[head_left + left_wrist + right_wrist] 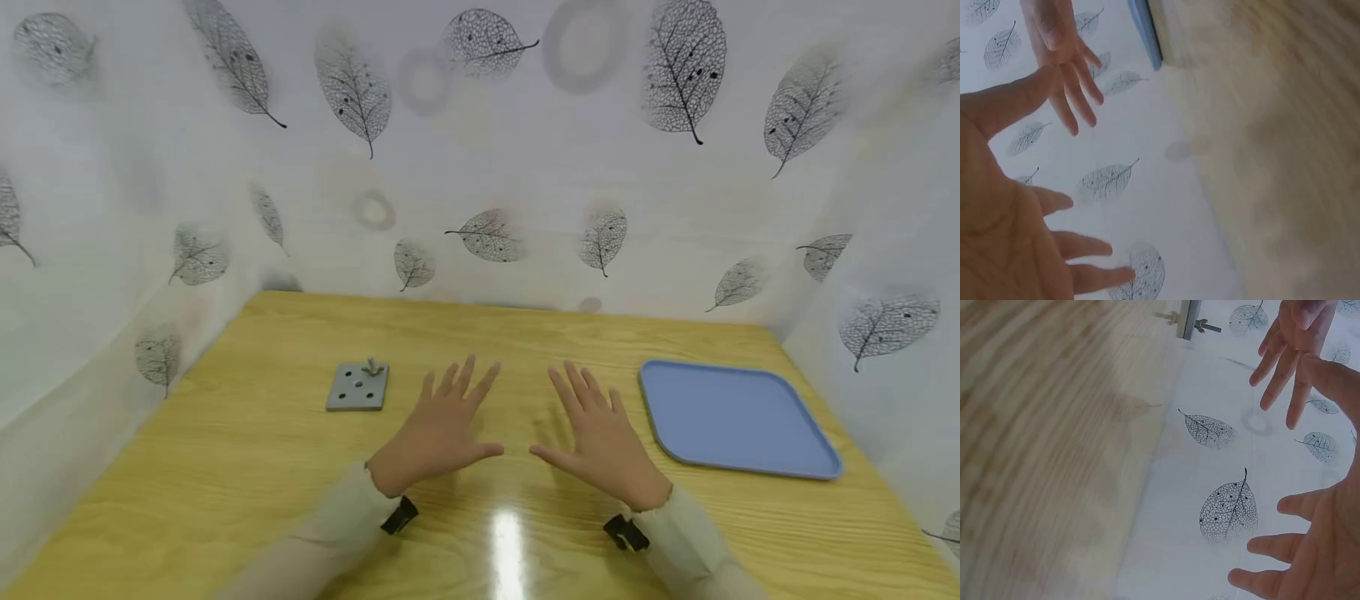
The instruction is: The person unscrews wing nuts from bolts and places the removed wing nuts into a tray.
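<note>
Both hands are held over the middle of the wooden table, fingers spread and holding nothing. The left hand (442,429) is nearest to a grey square plate (352,400) with several holes; a small wing-shaped metal piece (372,369) stands at the plate's back right corner. To the left of a blue tray (738,417) is the right hand (603,437), its thumb pointing toward the left thumb across a gap. In the left wrist view the left palm (1010,231) shows with its fingers extended; the right wrist view shows the right palm (1329,531) likewise.
The wooden table (247,467) has a bright light reflection near its front edge. A white cloth (510,175) printed with dark leaves hangs behind the table and along both sides. Black clips (400,515) sit at the wrists.
</note>
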{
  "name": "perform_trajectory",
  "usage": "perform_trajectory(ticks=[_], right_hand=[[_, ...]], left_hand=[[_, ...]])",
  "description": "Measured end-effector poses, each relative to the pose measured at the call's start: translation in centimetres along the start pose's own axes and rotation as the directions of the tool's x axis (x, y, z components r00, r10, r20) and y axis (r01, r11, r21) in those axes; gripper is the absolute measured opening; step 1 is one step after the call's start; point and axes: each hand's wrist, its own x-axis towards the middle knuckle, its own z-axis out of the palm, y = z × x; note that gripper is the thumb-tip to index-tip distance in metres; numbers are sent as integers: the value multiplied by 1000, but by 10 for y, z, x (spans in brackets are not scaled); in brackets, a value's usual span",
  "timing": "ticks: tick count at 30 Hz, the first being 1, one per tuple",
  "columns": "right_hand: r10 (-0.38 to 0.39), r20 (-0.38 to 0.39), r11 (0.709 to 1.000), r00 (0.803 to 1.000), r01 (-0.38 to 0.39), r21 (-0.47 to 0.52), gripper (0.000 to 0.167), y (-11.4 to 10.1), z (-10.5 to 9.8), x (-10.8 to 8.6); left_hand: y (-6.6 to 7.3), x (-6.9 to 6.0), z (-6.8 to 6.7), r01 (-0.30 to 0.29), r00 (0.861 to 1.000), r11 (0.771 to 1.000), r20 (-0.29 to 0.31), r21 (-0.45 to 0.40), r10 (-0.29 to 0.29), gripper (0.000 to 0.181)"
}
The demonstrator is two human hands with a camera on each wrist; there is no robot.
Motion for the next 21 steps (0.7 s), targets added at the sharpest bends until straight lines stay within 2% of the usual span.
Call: perform_trajectory(ticks=[3,8,12,17,21], right_hand=[[-29,-9,999,1000,29,18,99,-4,0,7],[-104,-26,994,994,104,26,97,-10,-3,27],[-166,-25,985,986,167,46,95,-21,-4,49],[-244,-17,966,970,244,80,94,-44,2,79],[-287,-19,953,958,288,95,93,-62,8,100]], left_hand=[[-10,-3,-8,-49,999,999,8,-10,49,97],[-32,-9,-27,-180,982,984,-49,7,180,95],[-54,-15,-40,-213,975,977,-62,-9,212,95],[-87,-23,-48,-181,980,983,-78,-5,180,100],[-115,-30,-55,-80,995,995,-58,-64,76,103]])
